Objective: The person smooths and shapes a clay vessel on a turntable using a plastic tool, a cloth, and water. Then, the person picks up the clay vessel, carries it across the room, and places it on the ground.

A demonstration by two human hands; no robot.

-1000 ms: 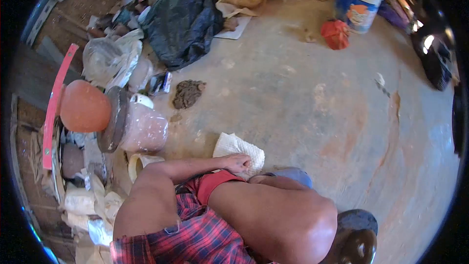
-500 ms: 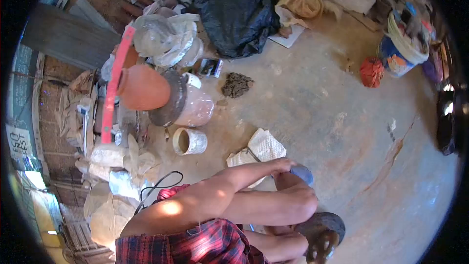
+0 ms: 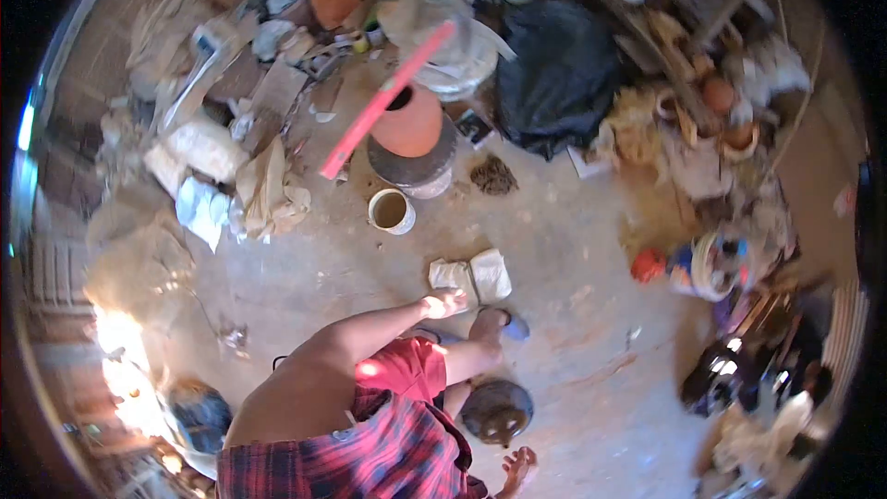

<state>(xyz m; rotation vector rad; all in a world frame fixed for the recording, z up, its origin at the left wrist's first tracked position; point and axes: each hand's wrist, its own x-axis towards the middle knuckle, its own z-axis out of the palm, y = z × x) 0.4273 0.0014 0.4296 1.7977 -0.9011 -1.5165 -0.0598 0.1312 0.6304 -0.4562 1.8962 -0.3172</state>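
Observation:
My left hand [image 3: 445, 303] is stretched out beside a folded white woven sack [image 3: 491, 275] on the floor. Its fingers look extended and it seems to hold nothing; whether it touches the sack I cannot tell. Low in the view, my right hand [image 3: 520, 469] is raised with curled fingers apart and nothing between them. Just above that hand sits a dark round object [image 3: 494, 407] with a glossy brown part at its lower edge. A blue slipper [image 3: 517, 326] is on my foot near the sack.
An orange clay pot [image 3: 411, 125] rests on a dark round base [image 3: 442, 162], with a red strip [image 3: 388, 100] crossing in front. Nearby are a pale cup [image 3: 392, 212], a dark clump [image 3: 493, 176] and a black plastic bag [image 3: 559, 74]. A bucket [image 3: 711, 266] stands at right.
The view has turned and shows more of the room. My left hand has left the area by my knee and foot and now reaches beside the sack. My right hand has come into view.

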